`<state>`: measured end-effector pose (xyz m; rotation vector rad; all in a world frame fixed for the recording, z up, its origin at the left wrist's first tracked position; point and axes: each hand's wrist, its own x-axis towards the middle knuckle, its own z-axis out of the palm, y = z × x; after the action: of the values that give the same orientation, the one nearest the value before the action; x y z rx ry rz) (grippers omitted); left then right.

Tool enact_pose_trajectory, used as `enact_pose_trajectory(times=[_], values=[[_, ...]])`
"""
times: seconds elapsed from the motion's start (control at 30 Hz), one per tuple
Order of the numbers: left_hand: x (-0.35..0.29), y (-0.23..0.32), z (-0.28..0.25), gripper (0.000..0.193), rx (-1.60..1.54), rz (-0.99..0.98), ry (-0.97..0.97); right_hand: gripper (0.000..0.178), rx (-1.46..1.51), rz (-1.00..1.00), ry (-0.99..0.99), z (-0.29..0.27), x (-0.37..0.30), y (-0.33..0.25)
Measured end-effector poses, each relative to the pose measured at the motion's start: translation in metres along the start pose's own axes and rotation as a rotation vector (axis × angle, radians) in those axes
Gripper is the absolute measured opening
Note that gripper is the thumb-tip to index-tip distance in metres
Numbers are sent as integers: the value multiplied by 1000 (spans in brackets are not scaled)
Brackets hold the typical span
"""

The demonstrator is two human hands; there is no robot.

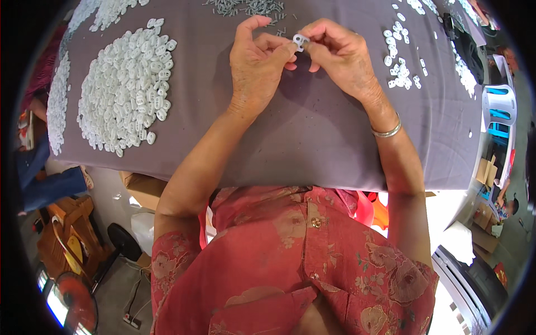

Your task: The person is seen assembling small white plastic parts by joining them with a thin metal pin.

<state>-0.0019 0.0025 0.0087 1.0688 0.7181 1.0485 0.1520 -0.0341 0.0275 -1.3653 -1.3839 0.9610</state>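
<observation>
A small white plastic piece (299, 41) with round holes is held up over the far middle of the table. My left hand (257, 70) pinches its left side between thumb and fingertips, the forefinger raised and bent. From the other side, the thumb and forefinger of my right hand (345, 60) close on its right edge. Whether a tiny part is hidden between those right fingertips, I cannot tell. Just beyond my hands lies a heap of small grey pins (251, 6), with a few stray ones nearer my fingers.
A large heap of white plastic pieces (125, 89) covers the left of the cloth-covered table (312, 145). Scattered white pieces (400, 72) lie right of my hand. More run along both far sides. A white chair (501, 105) stands beyond the right edge; a cardboard box (144, 190) is below the left front.
</observation>
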Motion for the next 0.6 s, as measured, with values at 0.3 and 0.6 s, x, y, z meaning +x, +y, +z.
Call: enact_pose_trajectory(times=[0.3,0.6], values=[[0,6,-7,43,82,-80,-45,23,-310,-321,66,1,-5,1],[-1,12,-8,35,45,-109,-177,27,-343,-426,98,0,-8,5]])
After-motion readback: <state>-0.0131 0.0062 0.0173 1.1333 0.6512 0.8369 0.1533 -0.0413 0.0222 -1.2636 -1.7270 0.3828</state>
